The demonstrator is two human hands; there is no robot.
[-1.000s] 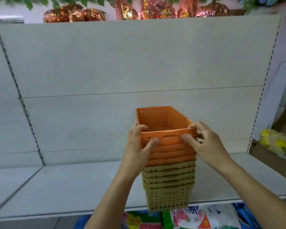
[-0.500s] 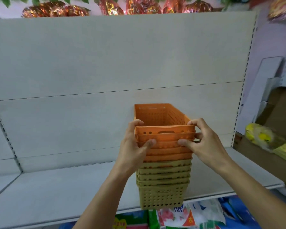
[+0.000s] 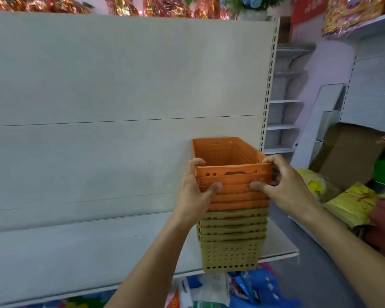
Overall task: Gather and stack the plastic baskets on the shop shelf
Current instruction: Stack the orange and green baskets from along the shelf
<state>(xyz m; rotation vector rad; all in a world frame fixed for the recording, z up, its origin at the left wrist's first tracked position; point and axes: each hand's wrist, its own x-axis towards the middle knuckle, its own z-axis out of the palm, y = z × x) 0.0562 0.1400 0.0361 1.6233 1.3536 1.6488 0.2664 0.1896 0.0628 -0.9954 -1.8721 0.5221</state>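
Observation:
A nested stack of plastic baskets stands near the right end of the white shop shelf (image 3: 76,258). Several orange baskets (image 3: 229,156) sit on top of several tan baskets (image 3: 230,254). My left hand (image 3: 195,192) grips the left front corner of the orange baskets, thumb across the front rims. My right hand (image 3: 282,185) grips the right front corner the same way, fingers wrapped round the side. The stack's bottom front edge overhangs the shelf lip slightly.
The shelf's white back panel (image 3: 120,85) rises behind the stack. Foil-wrapped goods (image 3: 165,5) line the top. Right of the shelf end lie a cardboard box (image 3: 351,152), yellow packets (image 3: 351,203) and bare side shelves (image 3: 282,127). Colourful bags (image 3: 253,287) sit below the shelf.
The view has swung to the right, so the shelf's right end and the side aisle now show. Both hands keep their grip on the orange baskets; the stack sits nearer the shelf's right end.

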